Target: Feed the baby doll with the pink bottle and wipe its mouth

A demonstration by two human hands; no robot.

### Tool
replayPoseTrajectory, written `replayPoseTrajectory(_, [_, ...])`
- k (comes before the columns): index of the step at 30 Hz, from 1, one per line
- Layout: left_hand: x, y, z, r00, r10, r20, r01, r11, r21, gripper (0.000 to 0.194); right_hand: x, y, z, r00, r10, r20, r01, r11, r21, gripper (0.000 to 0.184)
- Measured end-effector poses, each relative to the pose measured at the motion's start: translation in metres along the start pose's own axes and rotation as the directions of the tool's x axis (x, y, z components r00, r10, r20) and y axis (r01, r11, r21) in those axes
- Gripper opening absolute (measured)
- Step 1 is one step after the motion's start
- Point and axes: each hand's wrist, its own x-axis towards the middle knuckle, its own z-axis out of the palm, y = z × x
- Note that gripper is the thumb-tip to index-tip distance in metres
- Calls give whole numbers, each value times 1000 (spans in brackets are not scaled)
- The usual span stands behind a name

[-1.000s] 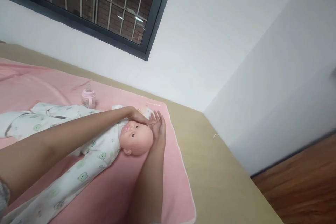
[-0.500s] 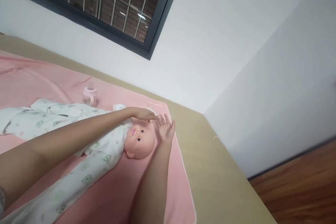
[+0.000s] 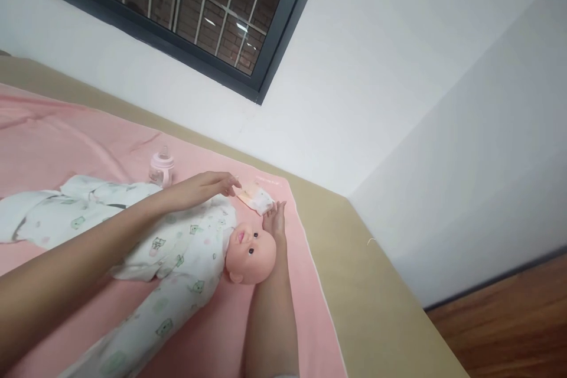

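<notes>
A baby doll [image 3: 251, 254] lies face up in a white sleepsuit printed with green animals [image 3: 190, 248]. My left hand [image 3: 206, 186] is over the doll's far shoulder, fingers loosely bent and apart, with nothing seen in them. On the blanket past its fingertips lies a small white piece with orange and printed marks [image 3: 259, 199], whose kind I cannot make out. My right hand [image 3: 276, 221] is beside the top of the doll's head, fingers up and apart. Its fingertips are at that white piece's right end; whether they touch it I cannot tell.
A pink baby bottle [image 3: 162, 168] with handles stands beyond the doll. Under everything is a pink blanket [image 3: 212, 331] on a tan surface [image 3: 354, 283], which ends at a white wall [image 3: 336, 100]. A barred window [image 3: 190, 6] is above.
My left hand has drawn back left from the right hand. The right hand has turned and narrowed beside the head. The white piece now shows between them. The view has shifted slightly.
</notes>
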Motion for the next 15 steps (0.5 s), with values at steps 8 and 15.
replayPoseTrajectory(8, [-8, -12, -30, 997, -22, -68, 18, 998, -52, 56, 18, 1, 4, 1000, 1, -22, -2, 999, -54, 46])
replayPoseTrajectory(15, [-11, -7, -34, 998, 4, -59, -5, 1000, -19, 55, 10, -10, 6, 998, -55, -12, 53, 991, -123, 54])
